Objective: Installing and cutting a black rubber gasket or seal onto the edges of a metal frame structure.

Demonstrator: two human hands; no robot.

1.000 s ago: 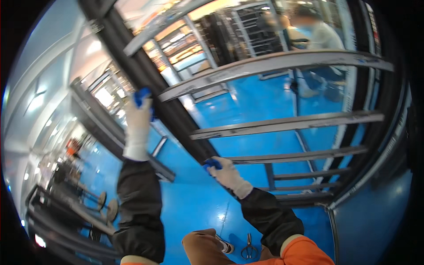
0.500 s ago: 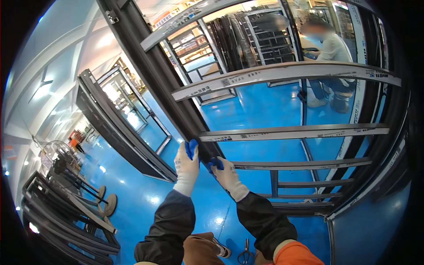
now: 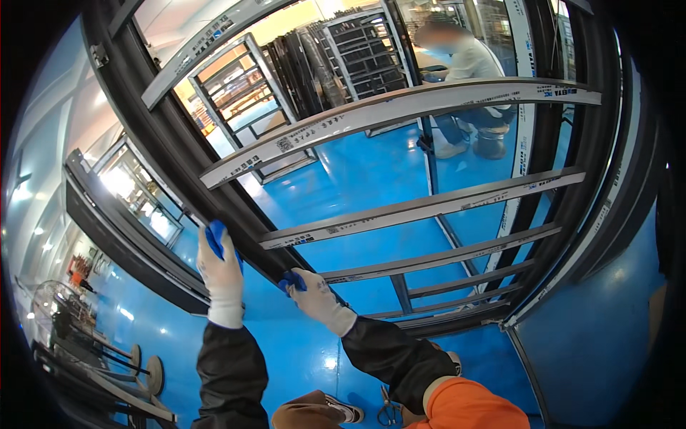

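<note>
A dark metal door frame point(image 3: 187, 154) stands tilted before me, with several pale, film-covered crossbars point(image 3: 400, 107) running off to the right. I wear white gloves with blue palms. My left hand point(image 3: 220, 268) is at the left edge of the dark upright, its fingers pointing up and closed against it. Lower and to the right, my right hand point(image 3: 314, 294) curls its fingers over the same upright, below the end of a lower crossbar point(image 3: 429, 212). The fingertips of both hands are partly hidden.
Another dark frame point(image 3: 136, 229) stands at the left. Stacked dark profiles point(image 3: 107, 386) and round-based stands point(image 3: 154, 375) fill the lower left. Scissors point(image 3: 386, 411) lie on the blue floor by my shoe point(image 3: 344, 409). Beyond the crossbars, a person point(image 3: 475, 68) sits near more frames.
My view has turned right, so the frame and both hands sit farther left in the picture. My hands are wider apart along the upright.
</note>
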